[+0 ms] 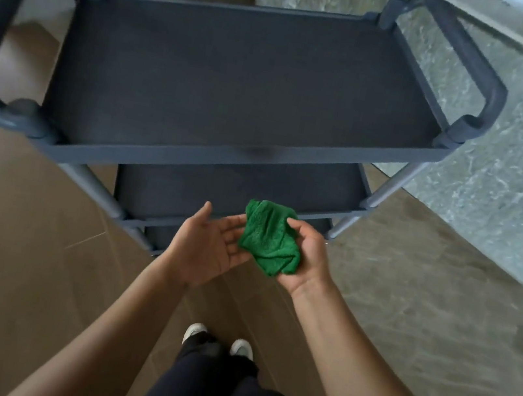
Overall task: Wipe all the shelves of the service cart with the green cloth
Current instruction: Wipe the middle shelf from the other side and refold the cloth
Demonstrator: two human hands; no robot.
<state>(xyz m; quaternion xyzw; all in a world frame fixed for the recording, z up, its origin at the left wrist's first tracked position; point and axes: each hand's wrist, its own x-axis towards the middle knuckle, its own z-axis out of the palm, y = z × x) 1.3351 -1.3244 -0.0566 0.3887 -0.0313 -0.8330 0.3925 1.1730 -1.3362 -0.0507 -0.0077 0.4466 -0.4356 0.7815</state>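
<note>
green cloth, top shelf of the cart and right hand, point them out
green cloth (pixel 267 236), head view, middle of the bunched fabric
top shelf (pixel 237 81), head view, bare middle of its surface
right hand (pixel 309 255), head view, palm beside the cloth

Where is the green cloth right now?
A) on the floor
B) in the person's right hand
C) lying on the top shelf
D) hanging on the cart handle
B: the green cloth is bunched in the right hand, whose fingers curl round it.

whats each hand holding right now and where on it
The right hand grips the bunched green cloth along its right side; the left hand lies open, holding nothing.
</note>
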